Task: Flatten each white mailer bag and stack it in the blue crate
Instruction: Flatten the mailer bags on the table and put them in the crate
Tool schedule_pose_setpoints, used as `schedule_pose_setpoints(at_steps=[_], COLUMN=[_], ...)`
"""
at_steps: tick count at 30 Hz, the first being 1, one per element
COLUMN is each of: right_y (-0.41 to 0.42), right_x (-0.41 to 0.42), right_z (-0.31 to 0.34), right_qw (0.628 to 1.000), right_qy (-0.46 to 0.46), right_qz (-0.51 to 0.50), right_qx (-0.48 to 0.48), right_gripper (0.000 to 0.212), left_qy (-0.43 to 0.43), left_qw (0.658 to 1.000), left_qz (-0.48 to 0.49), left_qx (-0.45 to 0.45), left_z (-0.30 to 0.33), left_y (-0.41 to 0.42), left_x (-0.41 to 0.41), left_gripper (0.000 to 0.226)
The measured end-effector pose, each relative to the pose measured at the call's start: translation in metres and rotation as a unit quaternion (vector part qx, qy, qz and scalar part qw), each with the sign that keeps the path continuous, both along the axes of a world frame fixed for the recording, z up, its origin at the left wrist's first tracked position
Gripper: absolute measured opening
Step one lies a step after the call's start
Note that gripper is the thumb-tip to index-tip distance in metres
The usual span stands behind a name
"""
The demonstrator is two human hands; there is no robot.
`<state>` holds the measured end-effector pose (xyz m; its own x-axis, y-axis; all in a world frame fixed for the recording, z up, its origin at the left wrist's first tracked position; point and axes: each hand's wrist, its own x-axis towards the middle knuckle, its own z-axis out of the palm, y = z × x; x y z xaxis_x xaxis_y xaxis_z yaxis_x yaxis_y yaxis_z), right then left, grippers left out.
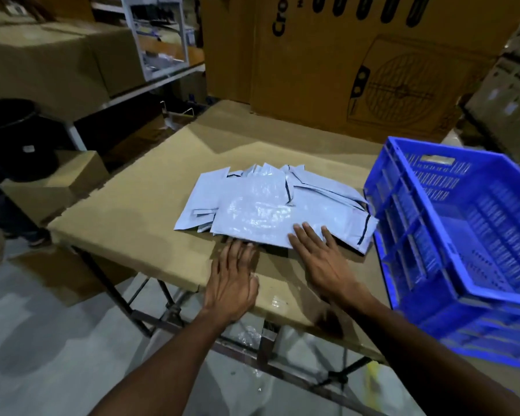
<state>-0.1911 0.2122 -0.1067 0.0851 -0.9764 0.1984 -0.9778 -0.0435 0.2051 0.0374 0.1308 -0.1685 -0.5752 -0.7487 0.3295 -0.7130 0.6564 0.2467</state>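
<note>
A loose pile of white mailer bags [270,205] lies at the centre of the frame on a table [138,205] covered with brown cardboard sheet. The bags overlap at differing angles; several show dark edge strips and folded flaps. The topmost bag [252,211] is glossy and wrinkled.

The left hand [233,277] sits at lower centre, palm down, fingers straight and extended. Its fingertips reach the near edge of the pile; whether they slip beneath the bags cannot be told. It grips nothing.

The right hand [315,256] sits just right of the left hand, palm down, fingers spread and straight. Its fingers rest flat on the near right portion of the pile. It grips nothing.

The blue crate [427,223] occupies the right side of the frame, just beside the pile, on the right end of the table. Its walls are slotted and its interior shows no bags in the visible part.

A large cardboard carton [357,70] printed with a fan outline stands at upper centre behind the table. Further brown boxes [51,61] rest on a shelf in the upper left. A dark round object [9,136] appears at the left edge. Metal table legs [162,310] and a grey floor [42,340] fill the lower left
</note>
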Motion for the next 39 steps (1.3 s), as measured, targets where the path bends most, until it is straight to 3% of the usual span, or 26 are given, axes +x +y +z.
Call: schedule_pose_setpoints(at_steps=[4, 10, 15, 22, 24, 28, 30, 34, 37, 39], right_y=[0.036, 0.065, 0.075, 0.088, 0.091, 0.096, 0.097, 0.078, 0.047, 0.032], right_x=[0.0, 0.0, -0.004, -0.008, -0.011, -0.013, -0.009, 0.026, 0.061, 0.074], right_z=[-0.022, -0.035, -0.037, -0.036, -0.034, -0.027, -0.019, 0.007, 0.014, 0.006], right_qw=[0.999, 0.995, 0.99, 0.988, 0.985, 0.987, 0.989, 0.972, 0.939, 0.927], right_qy=[-0.023, -0.083, -0.119, -0.117, -0.126, -0.106, -0.102, -0.231, -0.337, -0.366], right_qz=[-0.022, -0.004, 0.011, 0.037, 0.051, 0.068, 0.045, -0.021, -0.057, -0.058], right_qx=[0.02, 0.054, 0.074, 0.096, 0.111, 0.105, 0.092, 0.022, 0.028, 0.057], right_gripper=[0.074, 0.065, 0.081, 0.084, 0.081, 0.052, 0.052, 0.054, 0.048, 0.058], left_qy=[0.076, 0.155, 0.177, 0.231, 0.202, 0.035, -0.02, -0.016, 0.002, -0.006], left_qw=[0.994, 0.98, 0.978, 0.97, 0.976, 0.995, 0.996, 0.995, 0.984, 0.98], left_qz=[-0.026, -0.042, -0.082, -0.074, -0.082, -0.076, -0.067, -0.101, -0.16, -0.156], left_qx=[-0.076, -0.114, -0.077, -0.027, -0.003, 0.059, 0.053, 0.009, 0.08, 0.12], left_z=[-0.005, -0.01, -0.01, -0.004, 0.0, 0.006, 0.011, 0.021, 0.022, 0.021], left_y=[0.002, 0.001, -0.003, 0.003, 0.004, 0.005, 0.006, 0.007, 0.01, 0.015], left_x=[0.002, 0.006, 0.017, 0.021, 0.022, 0.02, 0.017, -0.007, -0.033, -0.036], left_gripper=[0.073, 0.053, 0.078, 0.067, 0.067, 0.068, 0.067, 0.046, 0.042, 0.051])
